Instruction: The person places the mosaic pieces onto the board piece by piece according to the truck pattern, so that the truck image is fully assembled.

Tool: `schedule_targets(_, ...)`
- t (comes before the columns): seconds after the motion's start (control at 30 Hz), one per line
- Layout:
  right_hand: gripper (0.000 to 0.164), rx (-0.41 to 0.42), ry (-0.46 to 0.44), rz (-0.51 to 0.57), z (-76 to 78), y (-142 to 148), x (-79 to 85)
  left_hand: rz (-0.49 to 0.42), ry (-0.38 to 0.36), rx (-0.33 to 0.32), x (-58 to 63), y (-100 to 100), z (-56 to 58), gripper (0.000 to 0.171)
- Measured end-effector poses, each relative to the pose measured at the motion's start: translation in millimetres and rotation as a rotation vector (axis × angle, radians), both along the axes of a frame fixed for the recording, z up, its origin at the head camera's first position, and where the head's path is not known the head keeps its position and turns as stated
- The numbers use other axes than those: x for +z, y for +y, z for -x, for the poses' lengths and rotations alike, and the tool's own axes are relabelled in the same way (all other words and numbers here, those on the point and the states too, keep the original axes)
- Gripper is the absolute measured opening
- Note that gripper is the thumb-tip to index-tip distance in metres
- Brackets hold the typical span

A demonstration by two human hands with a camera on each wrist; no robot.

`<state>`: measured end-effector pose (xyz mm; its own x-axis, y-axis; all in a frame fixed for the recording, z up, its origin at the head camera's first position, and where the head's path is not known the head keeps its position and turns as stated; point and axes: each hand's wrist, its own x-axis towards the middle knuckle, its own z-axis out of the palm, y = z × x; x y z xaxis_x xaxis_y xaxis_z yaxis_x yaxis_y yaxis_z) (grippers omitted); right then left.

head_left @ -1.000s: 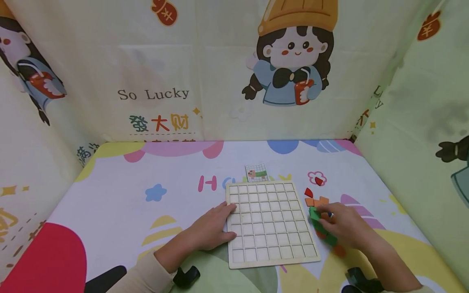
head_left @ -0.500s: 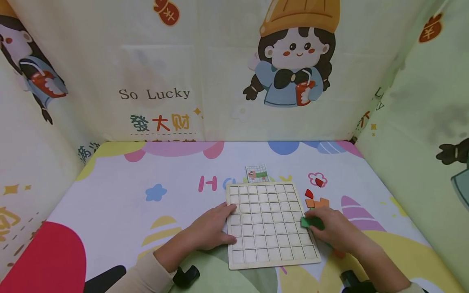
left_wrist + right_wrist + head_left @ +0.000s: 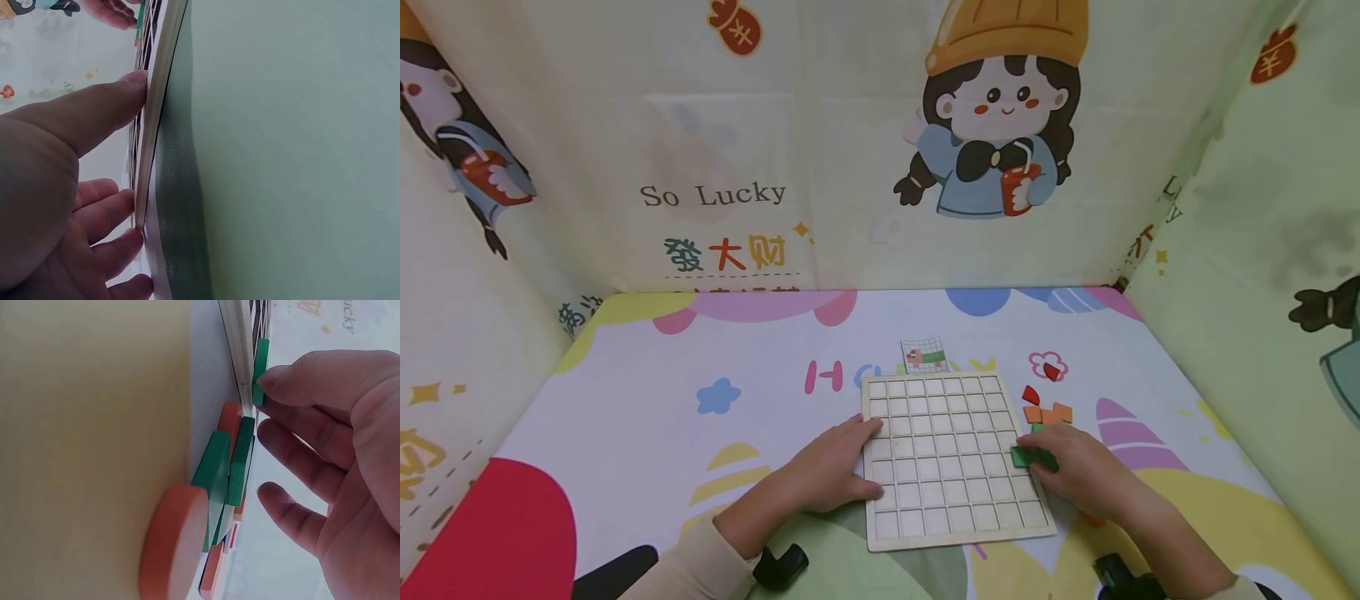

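Observation:
A pale wooden board with a square grid [image 3: 951, 467] lies flat in the middle of the head view. My left hand [image 3: 831, 467] rests against its left edge, thumb and fingers spread; in the left wrist view the thumb [image 3: 115, 103] touches the board's rim. My right hand [image 3: 1086, 471] is at the right edge and pinches a green block [image 3: 261, 372] between thumb and fingers, over the board's right-hand squares. Below that hand in the right wrist view lie more green blocks [image 3: 215, 478] and a round orange piece [image 3: 172, 544].
A small picture card [image 3: 926, 355] with a gridded green and orange figure lies behind the board. To the right are orange squares [image 3: 1048, 414] and two red wedges [image 3: 1031, 395]. Printed cloth walls [image 3: 842, 167] enclose the table at the back and sides.
My right hand has moved left from the loose pieces to the board's right edge, bringing a green block with it. The left hand has stayed in place.

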<state>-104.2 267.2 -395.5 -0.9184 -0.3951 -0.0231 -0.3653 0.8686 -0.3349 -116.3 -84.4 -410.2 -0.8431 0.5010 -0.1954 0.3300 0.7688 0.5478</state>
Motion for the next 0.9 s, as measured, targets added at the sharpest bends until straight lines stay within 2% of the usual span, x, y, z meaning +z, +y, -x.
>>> schedule_targets(0.5,0.03,0.082,0.11,-0.017,0.4,1.0,-4.8,0.009,-0.004,0.004,-1.5,0.1,-0.1,0.086)
schedule_targets(0.9,0.026,0.101,0.117,0.003,-0.6,0.0,-4.9,0.002,0.016,-0.014,-2.6,-0.7,0.5,0.085)
